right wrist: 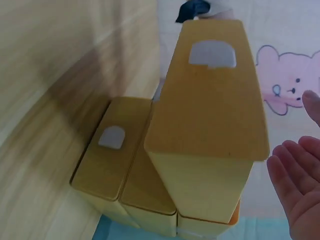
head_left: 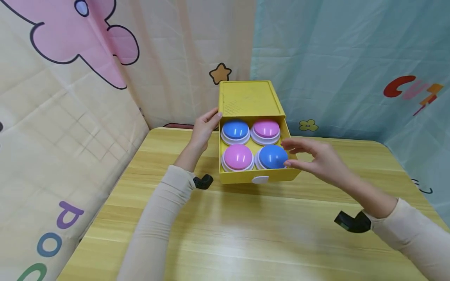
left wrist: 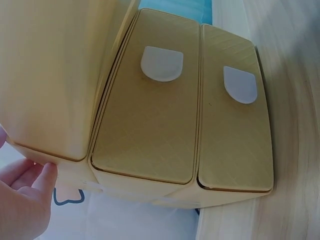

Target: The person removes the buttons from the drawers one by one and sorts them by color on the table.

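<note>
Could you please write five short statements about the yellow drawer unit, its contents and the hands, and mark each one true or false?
1. The top drawer of the yellow drawer unit is pulled out. True.
2. In the drawer's back row, a blue dome sits left of a pink dome. True.
3. A lower drawer is pulled out as well. False: the middle drawer and the bottom drawer are both shut.
4. The left hand is pressing a dome. False: it is at the unit's left side.
5. The right hand is beside the front blue dome, its thumb apart from its fingers. True.
</note>
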Action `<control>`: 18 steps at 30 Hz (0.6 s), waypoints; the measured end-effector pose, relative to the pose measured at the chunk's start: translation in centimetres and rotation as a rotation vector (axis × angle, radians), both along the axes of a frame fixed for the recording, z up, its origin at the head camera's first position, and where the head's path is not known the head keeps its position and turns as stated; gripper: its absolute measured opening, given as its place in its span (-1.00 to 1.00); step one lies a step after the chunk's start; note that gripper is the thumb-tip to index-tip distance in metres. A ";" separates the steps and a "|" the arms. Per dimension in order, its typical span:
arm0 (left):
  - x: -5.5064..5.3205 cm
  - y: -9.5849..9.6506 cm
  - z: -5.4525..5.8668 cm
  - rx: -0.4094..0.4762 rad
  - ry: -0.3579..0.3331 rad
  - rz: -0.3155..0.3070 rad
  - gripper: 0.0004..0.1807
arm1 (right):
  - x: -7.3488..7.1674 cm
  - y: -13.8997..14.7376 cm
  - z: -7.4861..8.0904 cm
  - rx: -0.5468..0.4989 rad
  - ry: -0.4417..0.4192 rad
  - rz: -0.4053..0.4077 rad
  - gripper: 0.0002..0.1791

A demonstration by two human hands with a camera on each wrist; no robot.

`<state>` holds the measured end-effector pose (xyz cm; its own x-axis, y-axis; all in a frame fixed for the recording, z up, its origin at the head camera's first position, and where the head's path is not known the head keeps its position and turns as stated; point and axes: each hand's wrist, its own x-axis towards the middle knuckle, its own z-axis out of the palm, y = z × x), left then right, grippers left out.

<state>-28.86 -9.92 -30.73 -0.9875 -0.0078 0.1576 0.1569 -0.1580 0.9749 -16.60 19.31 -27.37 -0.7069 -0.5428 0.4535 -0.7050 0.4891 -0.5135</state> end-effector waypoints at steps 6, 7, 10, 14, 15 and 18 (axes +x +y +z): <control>0.2 -0.1 0.1 -0.020 -0.001 -0.004 -0.52 | -3.5 -0.7 1.6 0.342 -0.229 0.079 -0.24; 0.2 0.0 0.1 -0.021 0.000 -0.004 -0.53 | -3.9 -0.9 1.7 0.387 -0.244 0.095 -0.22; 0.2 0.0 0.1 -0.020 0.001 -0.005 -0.53 | -4.7 -1.4 2.1 0.491 -0.252 0.133 -0.20; 0.2 0.0 0.1 -0.011 0.004 -0.005 -0.53 | -5.1 -2.0 2.3 0.575 -0.238 0.172 -0.22; 0.1 0.0 0.1 -0.012 0.004 -0.004 -0.53 | -5.2 -2.1 2.3 0.591 -0.238 0.177 -0.22; 0.1 0.0 0.0 -0.011 0.004 0.001 -0.53 | -5.3 -2.4 1.8 0.615 -0.225 0.183 -0.25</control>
<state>-28.76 -9.88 -30.71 -0.9868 -0.0069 0.1620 0.1613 -0.1473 0.9759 -21.95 16.91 -25.62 -0.6202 -0.7747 -0.1235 -0.7127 0.6222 -0.3239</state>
